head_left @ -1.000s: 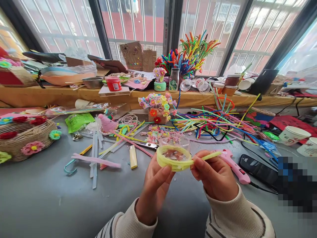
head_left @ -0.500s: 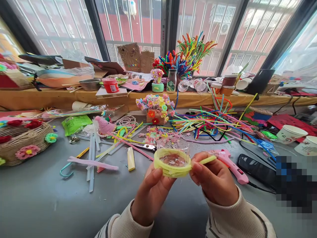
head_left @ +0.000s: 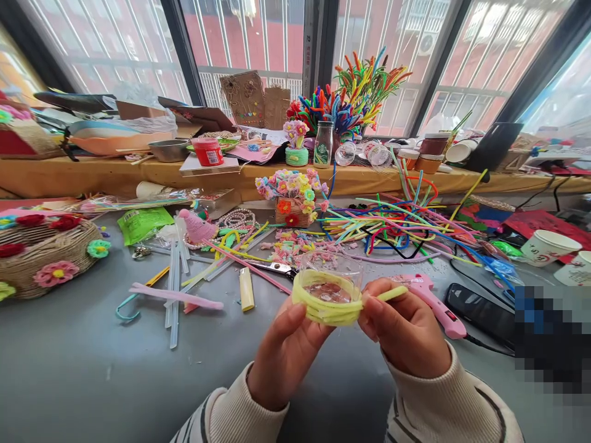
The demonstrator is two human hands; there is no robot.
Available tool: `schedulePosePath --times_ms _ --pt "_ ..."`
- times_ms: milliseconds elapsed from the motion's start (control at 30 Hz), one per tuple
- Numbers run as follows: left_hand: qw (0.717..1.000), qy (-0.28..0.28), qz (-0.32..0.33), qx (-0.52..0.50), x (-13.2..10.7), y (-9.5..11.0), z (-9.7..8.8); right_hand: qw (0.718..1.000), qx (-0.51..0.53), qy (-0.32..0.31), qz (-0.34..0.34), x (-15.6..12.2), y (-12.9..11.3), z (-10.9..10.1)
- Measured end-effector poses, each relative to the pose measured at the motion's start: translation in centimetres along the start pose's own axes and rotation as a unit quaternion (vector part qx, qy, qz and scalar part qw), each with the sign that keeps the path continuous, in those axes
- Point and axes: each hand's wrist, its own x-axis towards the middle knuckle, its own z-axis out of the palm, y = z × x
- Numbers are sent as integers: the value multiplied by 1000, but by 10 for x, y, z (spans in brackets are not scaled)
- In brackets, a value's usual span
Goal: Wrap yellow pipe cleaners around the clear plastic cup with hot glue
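Note:
My left hand [head_left: 285, 351] is closed on a small clear plastic cup [head_left: 333, 264], thumb at its near left side. Several turns of a fuzzy yellow pipe cleaner [head_left: 329, 314] circle the cup's lower part. The cup is tilted a little, so its inside shows. At its right side, my right hand [head_left: 406, 332] pinches the pipe cleaner, whose loose end sticks out to the right past the fingers. Behind the cup lies a pair of scissors [head_left: 279, 267], partly hidden. A pink glue gun [head_left: 441, 307] rests just beyond my right hand.
Left are a twine basket [head_left: 60, 258] with flowers, clear glue sticks [head_left: 174, 307] and a cream-coloured lighter [head_left: 246, 289]. A heap of pipe cleaners [head_left: 392, 224] and a flower box [head_left: 293, 212] lie behind. A black phone [head_left: 480, 314] and paper cups [head_left: 549, 246] stand right.
The view has shifted slightly, so most things sit a little further right. Both hands keep the same hold on the cup and pipe cleaner, with the cup turned very little.

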Motion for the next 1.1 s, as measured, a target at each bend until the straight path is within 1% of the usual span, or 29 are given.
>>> schedulePosePath --times_ms 133,233,433,533,667,733,833,967,1033,1100 --pt "1000 2 -11 -14 0 1 1 1000 11 0 2 1 1 -1" --pt "999 -4 -15 -40 -1 1 2 1000 1 4 0 1 0 -2" --pt "994 -46 -35 -95 -1 5 3 998 -58 12 -11 -2 -7 -4" --pt "991 -64 -52 -110 -2 7 3 997 -77 2 -30 -3 -10 -3" --pt "988 -71 -72 -121 -1 8 2 993 -92 -5 -76 -5 -12 -1" --pt "987 -73 -79 -121 0 8 2 993 -94 -2 -76 -4 -12 -1" --pt "989 -57 -76 -117 1 7 2 993 -100 8 -65 -1 -8 -3" --pt "996 -17 -33 -81 1 4 3 994 -96 32 -40 7 0 -10" --pt "999 -1 -4 -38 0 2 5 998 -59 31 -10 11 5 -15" --pt "999 24 26 17 0 2 8 999 -4 29 34 16 8 -19"
